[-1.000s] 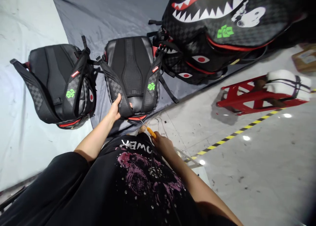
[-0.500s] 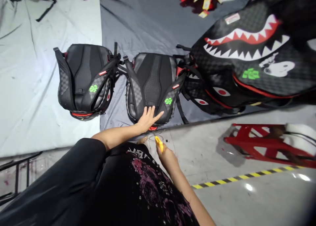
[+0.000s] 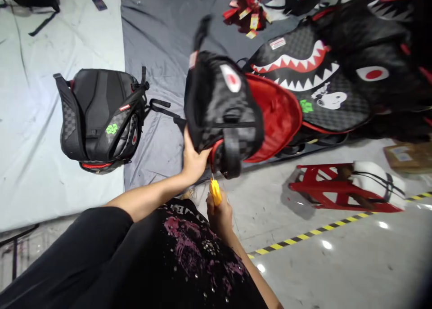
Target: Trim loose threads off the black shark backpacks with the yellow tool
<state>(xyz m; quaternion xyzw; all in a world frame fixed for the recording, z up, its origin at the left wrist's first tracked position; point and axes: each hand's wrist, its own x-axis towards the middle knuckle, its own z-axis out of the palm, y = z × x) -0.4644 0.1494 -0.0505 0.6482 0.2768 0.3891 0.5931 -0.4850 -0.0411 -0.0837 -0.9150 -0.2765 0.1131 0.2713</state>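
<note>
A black checkered backpack (image 3: 222,97) is tilted up on its side, blurred by motion, with its red-lined flap open to the right. My left hand (image 3: 195,163) grips its near left edge, the thumb spread along the bottom. Just below the bag, my right hand (image 3: 220,212) is closed round a yellow-handled tool (image 3: 215,192), whose thin metal tip points up toward the backpack's lower end. Whether the tip touches the bag I cannot tell. Another backpack (image 3: 101,115) lies straps-up to the left, touched by neither hand.
Large shark-mouth bags (image 3: 303,61) are piled at the right on the grey cloth (image 3: 151,34). Red tags (image 3: 248,14) lie at the back. A red stool-like frame (image 3: 320,187) stands on the floor, near striped tape (image 3: 313,232) and a cardboard box (image 3: 410,157).
The middle backpack, which lay flat under my spread left hand, has been lifted and turned on its side, and my left hand now grips it. The view has shifted somewhat to the right.
</note>
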